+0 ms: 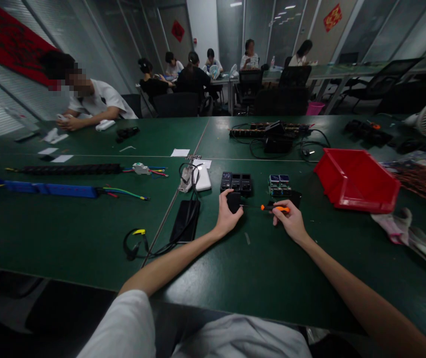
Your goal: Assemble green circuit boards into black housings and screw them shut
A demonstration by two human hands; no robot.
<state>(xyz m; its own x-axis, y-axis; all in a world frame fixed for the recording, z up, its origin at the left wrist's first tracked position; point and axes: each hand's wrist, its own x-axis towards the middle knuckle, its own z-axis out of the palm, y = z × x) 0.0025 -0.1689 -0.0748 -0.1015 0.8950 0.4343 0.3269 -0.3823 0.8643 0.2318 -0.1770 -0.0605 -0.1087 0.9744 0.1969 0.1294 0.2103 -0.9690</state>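
Observation:
My left hand (228,215) is closed round a small black plastic casing (234,202) just above the green table. In my right hand (288,219) is a screwdriver with an orange and black handle (280,209). Its thin shaft points left, and the tip reaches the casing's right side; I cannot tell whether it sits in a screw. Just behind the casing stand several black modules (236,182) in a row. Small green circuit boards with displays (279,183) lie beyond my right hand, near a flat black piece (295,199).
A red bin (358,181) stands to the right, with a glove (403,226) before it. To the left lie a black phone (183,221), a looped cable (160,251), a white power bank (202,178) and blue strips (51,189). Another person (89,102) sits across the table.

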